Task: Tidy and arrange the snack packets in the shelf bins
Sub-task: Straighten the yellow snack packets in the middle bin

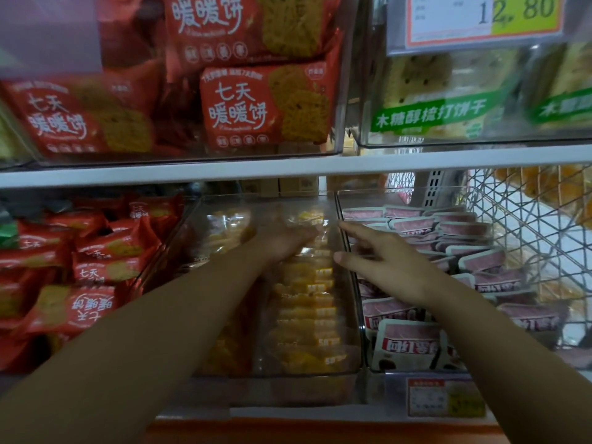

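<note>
a price tag (480, 17) reading 12.80 up top; a wire basket (528, 225) at right.

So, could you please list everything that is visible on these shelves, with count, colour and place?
upper red packets: at least three, red, upper left bin
green-labelled packets: two visible, green and pale, upper right bin
upper price tag: one, white and yellow, above the upper right bin
lower red packets: many, red, lower left bin
yellow packets: many, yellow in clear wrap, lower middle bin
pink packets: many, pink and white, lower right bin
lower price tag: one, white and yellow, shelf edge below the pink packets
wire basket: one, pale metal, far right
left grip: one, on the yellow packets at the back; hold unclear
right grip: one, fingers straight, above the wall between middle and right bins
</note>
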The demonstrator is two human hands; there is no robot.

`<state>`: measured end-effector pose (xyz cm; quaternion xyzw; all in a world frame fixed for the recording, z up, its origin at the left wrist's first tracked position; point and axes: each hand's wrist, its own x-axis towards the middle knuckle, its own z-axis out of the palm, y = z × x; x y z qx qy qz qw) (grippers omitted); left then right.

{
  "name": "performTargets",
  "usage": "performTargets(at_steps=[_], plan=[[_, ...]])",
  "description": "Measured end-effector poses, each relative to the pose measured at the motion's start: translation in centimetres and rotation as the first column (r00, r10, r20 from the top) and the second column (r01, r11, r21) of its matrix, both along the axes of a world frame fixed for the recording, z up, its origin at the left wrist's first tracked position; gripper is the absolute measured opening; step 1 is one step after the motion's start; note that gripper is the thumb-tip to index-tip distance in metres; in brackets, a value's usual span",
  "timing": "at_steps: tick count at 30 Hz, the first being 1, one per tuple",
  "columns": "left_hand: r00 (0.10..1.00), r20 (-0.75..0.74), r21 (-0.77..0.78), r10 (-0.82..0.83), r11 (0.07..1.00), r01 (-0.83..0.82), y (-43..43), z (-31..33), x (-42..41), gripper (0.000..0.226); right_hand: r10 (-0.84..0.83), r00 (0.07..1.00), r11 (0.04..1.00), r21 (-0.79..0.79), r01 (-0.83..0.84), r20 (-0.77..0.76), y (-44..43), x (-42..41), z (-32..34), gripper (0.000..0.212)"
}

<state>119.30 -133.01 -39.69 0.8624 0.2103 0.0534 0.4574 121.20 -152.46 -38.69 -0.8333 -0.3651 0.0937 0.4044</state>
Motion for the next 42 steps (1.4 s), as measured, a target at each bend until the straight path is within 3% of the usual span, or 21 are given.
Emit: performTargets(at_steps=[9,17,22,27,30,33,35,37,42], plan=[[0.989,-0.043,-0.011,-0.144,0.99,0.144,0.0,0.1,-0.6,0.085,0.005,1.0,1.0,0.001,-0.005,-0.001,0.1,0.5,-0.2,0.063],[0.986,-0.131,0.134,-0.107,0.983,0.125,-0.5,0.7,0.9,0.104,0.002,1.0,1.0,0.025,-0.002,-0.01,0.2,0.2,0.1,0.062],[0.972,-0.176,0.122,-0.158,0.976,0.181,-0.1,0.9,1.1,0.097,0.011,1.0,1.0,0.025,-0.011,0.01,0.2,0.4,-0.1,0.062],[0.944,-0.262,0.282,-0.201,0.92,0.274,0.0,2.3,0.9,0.097,0.009,0.999,1.0,-0.02,-0.008,0.033,0.2,-0.1,0.1,0.059],[0.958,-0.17,0.337,-0.233,0.9,0.278,0.5,5.2,-1.4,0.085,0.005,0.996,1.0,-0.02,-0.003,0.09,0.0,-1.1,0.3,0.049],[0.963,-0.024,0.484,-0.269,0.839,0.246,2.7,6.5,-6.7,0.062,-0.05,0.962,0.999,-0.005,0.054,0.27,0.1,-2.8,0.9,0.051],[0.964,0.067,0.528,-0.259,0.829,0.186,4.2,5.8,-10.9,0.054,-0.015,0.924,0.998,-0.052,0.038,0.383,1.1,-4.1,1.8,0.049],[0.973,0.064,0.576,-0.221,0.805,0.145,4.9,4.6,-14.8,0.049,0.113,0.882,0.983,-0.18,-0.032,0.457,2.7,-5.3,2.4,0.045],[0.964,0.147,0.617,-0.223,0.782,0.087,5.5,1.0,-19.3,0.037,0.385,0.806,0.855,-0.503,-0.128,0.449,7.9,-6.0,2.7,0.036]])
